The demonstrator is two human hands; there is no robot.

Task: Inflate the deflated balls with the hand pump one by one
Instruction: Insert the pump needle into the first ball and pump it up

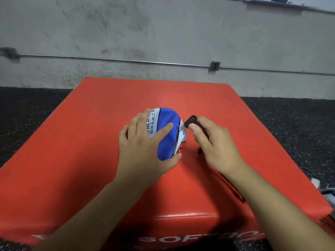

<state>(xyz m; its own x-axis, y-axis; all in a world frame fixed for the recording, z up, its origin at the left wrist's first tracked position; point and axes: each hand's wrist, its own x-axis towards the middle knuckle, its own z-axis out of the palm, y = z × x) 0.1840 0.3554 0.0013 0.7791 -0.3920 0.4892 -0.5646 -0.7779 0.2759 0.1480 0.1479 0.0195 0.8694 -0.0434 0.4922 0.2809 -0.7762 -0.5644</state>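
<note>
Step judged: coupling pump to ball. Ball (167,133) is held on red tabletop (81,142) by left hand (145,147), fingers curled round it. Pump (192,121) tip, pinched in right hand (215,147), sits beside ball. Next: valve must be found, needle seated squarely.

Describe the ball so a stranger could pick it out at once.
Start at the big red padded box that fills the view. Near its middle, under the left hand, sits the ball. It is blue and white with black print, the only such thing there.
</note>
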